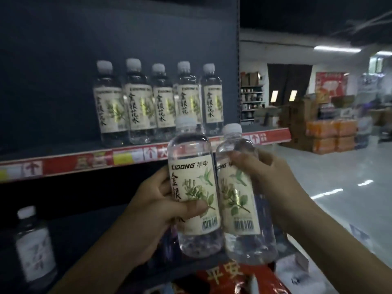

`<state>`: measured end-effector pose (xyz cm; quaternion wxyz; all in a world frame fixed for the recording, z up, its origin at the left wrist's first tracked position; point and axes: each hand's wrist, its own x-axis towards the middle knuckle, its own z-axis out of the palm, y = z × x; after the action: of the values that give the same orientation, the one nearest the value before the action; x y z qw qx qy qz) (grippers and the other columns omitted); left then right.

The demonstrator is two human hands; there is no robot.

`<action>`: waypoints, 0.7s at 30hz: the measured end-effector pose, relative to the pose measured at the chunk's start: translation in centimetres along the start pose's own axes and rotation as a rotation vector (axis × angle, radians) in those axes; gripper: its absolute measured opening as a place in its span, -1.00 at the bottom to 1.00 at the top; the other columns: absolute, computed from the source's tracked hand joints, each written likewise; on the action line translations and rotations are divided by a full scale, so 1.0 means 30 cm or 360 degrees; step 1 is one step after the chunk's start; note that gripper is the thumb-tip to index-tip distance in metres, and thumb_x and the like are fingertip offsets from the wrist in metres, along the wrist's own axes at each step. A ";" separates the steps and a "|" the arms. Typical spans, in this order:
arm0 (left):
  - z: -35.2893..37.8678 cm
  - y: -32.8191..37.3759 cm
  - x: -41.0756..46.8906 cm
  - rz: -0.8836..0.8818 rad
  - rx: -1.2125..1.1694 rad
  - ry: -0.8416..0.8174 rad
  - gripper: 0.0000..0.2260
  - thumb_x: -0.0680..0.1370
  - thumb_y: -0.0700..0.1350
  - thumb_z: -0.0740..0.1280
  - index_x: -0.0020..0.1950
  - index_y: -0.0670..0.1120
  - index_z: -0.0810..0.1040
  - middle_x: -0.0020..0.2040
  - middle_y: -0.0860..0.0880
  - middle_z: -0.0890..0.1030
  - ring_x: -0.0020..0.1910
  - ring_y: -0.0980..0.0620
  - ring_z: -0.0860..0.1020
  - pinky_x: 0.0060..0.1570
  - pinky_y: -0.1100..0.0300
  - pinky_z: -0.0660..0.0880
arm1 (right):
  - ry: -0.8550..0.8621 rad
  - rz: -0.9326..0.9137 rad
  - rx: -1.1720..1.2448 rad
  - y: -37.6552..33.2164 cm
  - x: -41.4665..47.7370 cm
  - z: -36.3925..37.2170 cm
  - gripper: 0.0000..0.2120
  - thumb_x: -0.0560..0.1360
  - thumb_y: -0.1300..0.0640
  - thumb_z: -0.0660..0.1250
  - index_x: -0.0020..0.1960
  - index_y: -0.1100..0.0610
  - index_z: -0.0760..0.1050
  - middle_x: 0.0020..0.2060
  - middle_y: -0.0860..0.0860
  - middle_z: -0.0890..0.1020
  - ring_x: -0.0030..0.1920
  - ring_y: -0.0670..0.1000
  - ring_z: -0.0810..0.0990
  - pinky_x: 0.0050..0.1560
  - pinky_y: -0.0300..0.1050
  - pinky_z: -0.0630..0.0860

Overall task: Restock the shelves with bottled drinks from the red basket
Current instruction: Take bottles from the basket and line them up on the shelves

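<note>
Facing the dark shelf [53, 149], I see a row of five bottles [163, 102] standing on its upper board. My left hand [152, 209] curls round one bottle [191, 181] and my right hand [273, 179] round a second bottle [237, 200]. Both are upright and touching, in front of the shelf edge. A lone bottle [35, 247] stands lower left.

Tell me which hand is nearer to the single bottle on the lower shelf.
Left. The left hand, gripping one bottle, is to the right of the single bottle and slightly higher; the right hand, gripping another bottle, is farther right.
</note>
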<state>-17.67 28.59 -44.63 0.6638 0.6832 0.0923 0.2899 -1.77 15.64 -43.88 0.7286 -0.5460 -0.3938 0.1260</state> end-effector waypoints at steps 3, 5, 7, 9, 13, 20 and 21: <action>-0.035 0.096 0.105 0.0126 0.0079 0.0124 -0.36 0.10 -0.33 0.56 0.14 -0.01 0.57 -0.03 -0.07 0.73 -0.03 -0.06 0.71 -0.08 0.05 0.62 | 0.0009 -0.0200 -0.0074 -0.062 0.139 0.058 -0.72 0.43 0.00 0.44 0.11 0.04 0.57 -0.09 0.09 0.73 -0.12 0.13 0.74 -0.08 0.13 0.66; -0.040 0.149 0.182 0.0179 0.0115 0.0162 -0.36 0.09 -0.27 0.53 0.16 0.00 0.56 -0.02 -0.06 0.73 0.00 -0.06 0.70 0.02 -0.01 0.59 | 0.0058 -0.0293 -0.0036 -0.102 0.229 0.076 -0.69 0.47 -0.06 0.36 0.18 -0.01 0.51 -0.04 0.10 0.70 -0.12 0.12 0.72 -0.09 0.11 0.64; -0.019 0.187 0.267 0.0239 0.0188 0.0171 -0.36 0.12 -0.29 0.55 0.18 0.01 0.56 -0.02 -0.05 0.73 0.02 -0.06 0.69 0.09 -0.06 0.58 | 0.0082 -0.0393 -0.0028 -0.148 0.312 0.063 -0.60 0.45 -0.09 0.30 0.26 -0.03 0.43 0.02 0.10 0.65 -0.11 0.10 0.68 -0.16 0.06 0.62; 0.023 0.210 0.352 0.0298 0.0238 0.0158 -0.41 0.20 -0.35 0.57 0.14 0.03 0.56 -0.04 -0.01 0.73 0.01 -0.02 0.70 0.12 -0.06 0.59 | 0.0083 -0.0534 -0.0119 -0.195 0.381 0.020 -0.54 0.43 -0.07 0.28 0.32 -0.05 0.38 0.05 0.08 0.63 -0.12 0.03 0.69 -0.17 -0.01 0.63; 0.140 0.226 0.532 0.0378 0.0261 0.0124 -0.43 0.24 -0.37 0.58 0.13 0.05 0.55 -0.04 0.02 0.72 -0.02 0.01 0.70 0.10 -0.04 0.60 | 0.0231 -0.0693 -0.0239 -0.251 0.519 -0.118 -0.74 0.55 0.03 0.26 0.23 -0.09 0.37 -0.02 0.06 0.63 -0.22 -0.06 0.69 -0.15 -0.06 0.67; 0.303 0.160 0.764 0.0461 0.0297 0.0234 -0.32 0.30 -0.30 0.58 0.35 -0.03 0.43 0.09 -0.01 0.66 0.01 0.01 0.65 0.05 0.04 0.62 | 0.0383 -0.0783 -0.0378 -0.226 0.702 -0.273 -0.79 0.58 0.05 0.25 0.19 0.01 0.34 0.00 0.13 0.59 -0.17 0.07 0.63 -0.12 0.07 0.64; 0.311 0.149 0.788 0.0473 0.0295 0.0259 -0.33 0.30 -0.31 0.58 0.35 -0.04 0.43 0.10 0.00 0.65 0.02 0.03 0.64 0.01 0.10 0.62 | 0.0402 -0.0774 -0.0387 -0.211 0.723 -0.282 -0.74 0.54 -0.02 0.27 0.18 -0.01 0.34 0.02 0.13 0.59 -0.10 0.11 0.64 -0.04 0.16 0.65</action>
<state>5.29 32.25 -33.42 0.5383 0.7219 0.0701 0.4291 16.96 20.71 -29.53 0.7099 -0.5304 -0.4314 -0.1692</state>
